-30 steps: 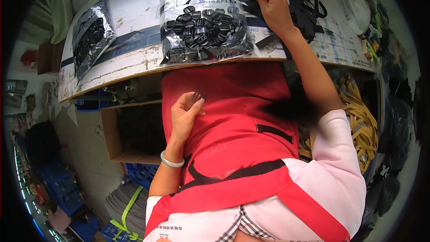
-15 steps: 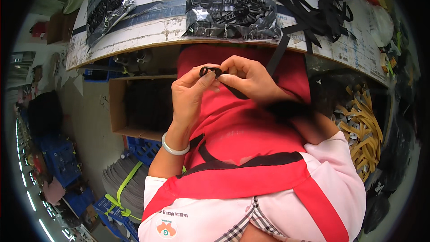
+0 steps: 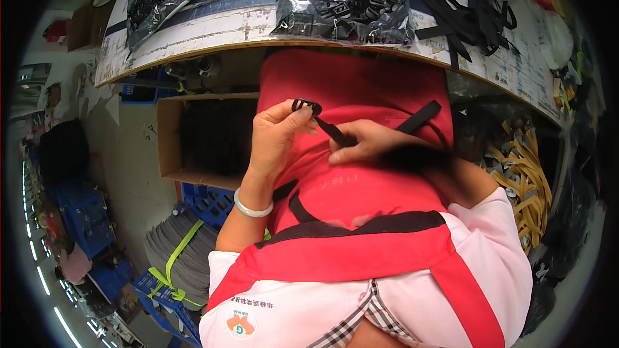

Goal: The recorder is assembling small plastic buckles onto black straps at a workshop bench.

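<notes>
1. Half a second ago both hands met at the buckle; now the right hand (image 3: 371, 142) has come away, below and to the right of the left hand (image 3: 277, 135).
2. The left hand pinches the black buckle (image 3: 316, 108) between thumb and fingers, at its fingertips, much where it was.
3. The right hand is closed around the black strap (image 3: 334, 133), which runs taut-looking from buckle to fingers; its tail sticks out past that hand's far side, now lower, over the red apron (image 3: 361, 193).
4. To me, that gap suggests the strap is already caught in the buckle, though I can't tell how it passes through the slots.
5. Ahead of both hands, on the desk (image 3: 238, 20), lies a clear bag of buckles (image 3: 345, 0); beyond the right hand, a heap of black straps (image 3: 477, 22).
</notes>
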`<state>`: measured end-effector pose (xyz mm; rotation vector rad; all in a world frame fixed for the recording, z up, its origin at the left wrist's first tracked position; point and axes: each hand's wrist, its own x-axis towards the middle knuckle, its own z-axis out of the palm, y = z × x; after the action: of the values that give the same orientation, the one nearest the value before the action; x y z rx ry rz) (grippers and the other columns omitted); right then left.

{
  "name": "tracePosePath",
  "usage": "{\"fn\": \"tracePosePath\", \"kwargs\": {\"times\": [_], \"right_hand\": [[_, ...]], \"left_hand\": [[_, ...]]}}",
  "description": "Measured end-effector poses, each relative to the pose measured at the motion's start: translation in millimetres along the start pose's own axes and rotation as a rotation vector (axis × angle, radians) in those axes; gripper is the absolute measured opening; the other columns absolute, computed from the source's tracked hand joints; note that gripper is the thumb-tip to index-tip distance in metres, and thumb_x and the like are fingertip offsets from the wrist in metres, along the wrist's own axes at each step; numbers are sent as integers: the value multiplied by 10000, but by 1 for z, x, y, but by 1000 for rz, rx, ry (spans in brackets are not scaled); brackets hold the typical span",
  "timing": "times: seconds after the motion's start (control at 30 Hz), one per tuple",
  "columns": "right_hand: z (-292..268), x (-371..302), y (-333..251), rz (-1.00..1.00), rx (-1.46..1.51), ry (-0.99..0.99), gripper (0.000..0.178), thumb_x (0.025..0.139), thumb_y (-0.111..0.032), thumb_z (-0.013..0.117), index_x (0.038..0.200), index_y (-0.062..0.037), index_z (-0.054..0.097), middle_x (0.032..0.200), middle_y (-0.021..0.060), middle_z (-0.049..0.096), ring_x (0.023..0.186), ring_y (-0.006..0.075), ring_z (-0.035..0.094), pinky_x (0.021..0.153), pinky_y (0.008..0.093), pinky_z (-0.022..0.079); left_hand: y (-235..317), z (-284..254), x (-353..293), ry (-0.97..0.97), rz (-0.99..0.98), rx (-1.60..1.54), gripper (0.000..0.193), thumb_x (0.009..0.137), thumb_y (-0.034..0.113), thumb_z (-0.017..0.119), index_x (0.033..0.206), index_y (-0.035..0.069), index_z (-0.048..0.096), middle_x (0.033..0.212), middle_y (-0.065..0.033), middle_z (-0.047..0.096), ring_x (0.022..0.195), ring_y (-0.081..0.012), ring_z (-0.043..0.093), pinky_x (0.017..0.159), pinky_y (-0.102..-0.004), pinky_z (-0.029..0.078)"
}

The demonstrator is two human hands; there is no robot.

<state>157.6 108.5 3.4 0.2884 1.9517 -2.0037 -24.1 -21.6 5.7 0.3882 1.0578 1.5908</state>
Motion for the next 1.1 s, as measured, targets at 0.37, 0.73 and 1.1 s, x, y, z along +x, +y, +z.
{"fn": "tracePosePath", "kwargs": {"times": [0.37,0.73,1.1], "right_hand": [[-78,-22,46,-165,811,558,361,892,-142,652,1236,-105,546,1018,-21,566,806,75,511,659,248,417],[-38,-14,-29,-434,-521,884,178,879,-68,647,1053,-33,665,1000,117,631,914,233,637,745,310,520],[-11,-2,-52,-26,368,558,205,938,-199,610,914,1,651,678,56,649,467,64,541,437,197,417]], "left_hand": [[13,-14,0,120,39,62,125,864,10,665,975,-45,682,863,-93,692,719,-162,669,662,-292,569],[30,-18,-4,113,-22,265,135,851,24,677,970,-37,697,834,-86,699,713,-138,666,660,-258,538],[5,15,9,79,122,296,147,886,4,644,1021,-54,647,927,-67,672,818,-127,668,720,-243,567]]}}
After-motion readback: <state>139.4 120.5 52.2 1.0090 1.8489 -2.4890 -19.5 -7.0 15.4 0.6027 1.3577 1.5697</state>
